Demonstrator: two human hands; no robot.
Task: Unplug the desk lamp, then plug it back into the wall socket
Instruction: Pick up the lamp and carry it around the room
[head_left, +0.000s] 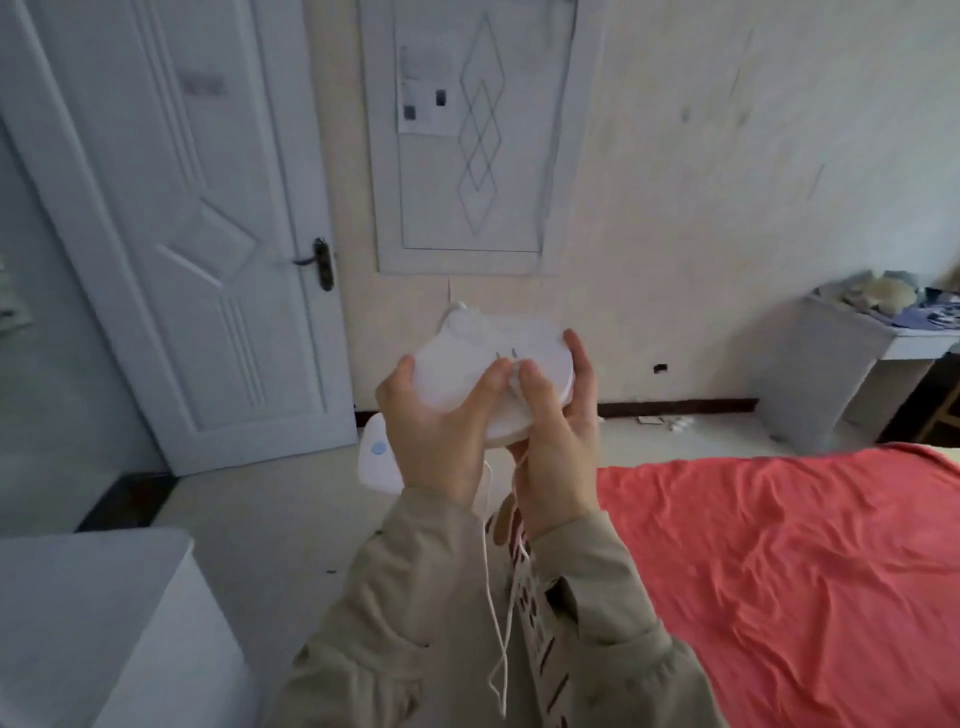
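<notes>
A white round desk lamp (457, 379) is held up in front of me at chest height. My left hand (436, 441) grips its left underside. My right hand (556, 431) wraps its right edge, thumb beside a small white plug (511, 364) whose two metal prongs stick up. A thin white cord (491, 571) hangs down between my sleeves in a loop. A small dark wall socket (660, 368) sits low on the cream wall to the right, apart from the plug.
A bed with a red sheet (779, 571) fills the lower right. A white door (208, 260) stands on the left, a white cabinet (93, 623) at lower left, a white stool (376, 457) on the floor, a cluttered grey desk (841, 364) at the right.
</notes>
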